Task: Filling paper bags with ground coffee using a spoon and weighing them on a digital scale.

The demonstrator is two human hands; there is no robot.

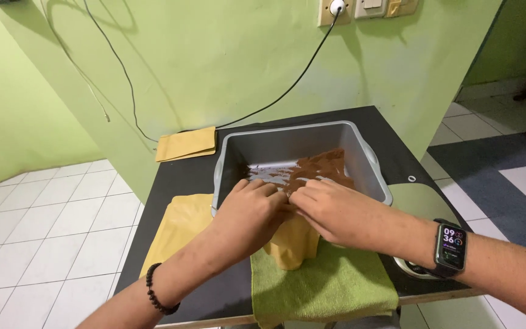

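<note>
A grey rectangular tub (369, 161) stands on a black table (178, 176) and holds a patch of brown powder (321, 167) on its floor. My left hand (248, 213) and my right hand (333, 210) meet at the tub's near rim, both gripping the top of a yellow-tan pouch (290, 244) that hangs down in front of the tub. The pouch's opening is hidden by my fingers. A black bead bracelet is on my left wrist, a dark smartwatch on my right.
A green cloth (324, 286) lies under the pouch at the table's front edge. A flat tan pouch (181, 225) lies left of it, another tan envelope (187, 143) at the back. A round lidded object (418, 204) sits right. Black cables run down the green wall.
</note>
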